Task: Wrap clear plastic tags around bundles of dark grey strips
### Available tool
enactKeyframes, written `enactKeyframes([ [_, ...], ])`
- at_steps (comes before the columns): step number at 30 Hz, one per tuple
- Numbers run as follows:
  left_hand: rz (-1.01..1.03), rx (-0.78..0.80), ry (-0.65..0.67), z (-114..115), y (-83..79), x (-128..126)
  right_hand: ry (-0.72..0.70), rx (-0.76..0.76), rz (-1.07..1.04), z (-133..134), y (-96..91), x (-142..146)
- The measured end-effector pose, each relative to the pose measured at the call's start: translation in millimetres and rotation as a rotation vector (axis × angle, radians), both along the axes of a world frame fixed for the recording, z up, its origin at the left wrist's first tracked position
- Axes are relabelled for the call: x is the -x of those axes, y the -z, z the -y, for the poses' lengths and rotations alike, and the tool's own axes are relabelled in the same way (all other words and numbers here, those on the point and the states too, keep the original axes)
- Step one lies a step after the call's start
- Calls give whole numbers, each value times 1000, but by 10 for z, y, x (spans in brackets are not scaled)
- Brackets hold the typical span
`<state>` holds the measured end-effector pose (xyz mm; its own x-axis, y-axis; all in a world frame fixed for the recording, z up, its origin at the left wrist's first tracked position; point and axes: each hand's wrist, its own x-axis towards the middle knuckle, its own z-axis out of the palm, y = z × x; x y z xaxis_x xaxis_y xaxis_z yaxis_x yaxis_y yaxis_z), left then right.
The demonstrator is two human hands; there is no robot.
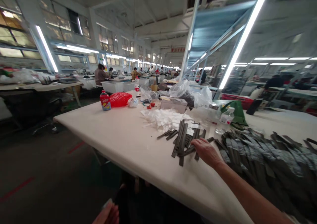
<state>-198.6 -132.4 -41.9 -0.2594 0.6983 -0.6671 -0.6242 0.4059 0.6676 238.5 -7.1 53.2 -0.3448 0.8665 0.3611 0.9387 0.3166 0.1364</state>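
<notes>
My right hand [205, 151] reaches over the pale table to a loose pile of dark grey fabric strips [182, 136]. Its fingers are closed on a strip at the pile's right side; the fingertips are partly hidden. At the bottom edge, below the table's front edge, my left hand [109, 214] is only partly in view. The fingers there are closed, with a small pale bit showing at the tips that I cannot identify. Just behind the strips lies a heap of white pieces [165, 117]. A large mass of dark strips with pale bands [250, 148] covers the table at the right.
On the table [111, 131] stand a red-capped bottle [105, 101], a red plastic bag [120, 99], a grey box [173, 105] and a clear bottle [227, 116]. Clear plastic bags [201, 97] and a green bag [235, 112] lie behind. People sit at distant tables.
</notes>
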Motion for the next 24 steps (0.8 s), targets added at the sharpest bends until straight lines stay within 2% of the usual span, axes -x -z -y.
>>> enactKeyframes([
  [2,119,-78,-40,122,-38,-39,-36,-6,-81,172,-99,239],
  [4,146,-117,-44,128,-151,-113,-57,-4,-235,409,-191,553],
  [5,170,-152,-37,92,-213,-154,-75,65,-308,551,-232,727],
  [9,236,-232,18,-74,-391,-302,-145,567,-494,1160,-278,1398],
  [12,251,-272,83,-75,-442,-379,-146,714,-502,1430,-145,1747],
  [16,256,-298,139,-39,-431,-411,-135,712,-477,1469,36,1943],
  [24,211,-362,196,7,-417,-455,-125,769,-404,1399,125,2151],
])
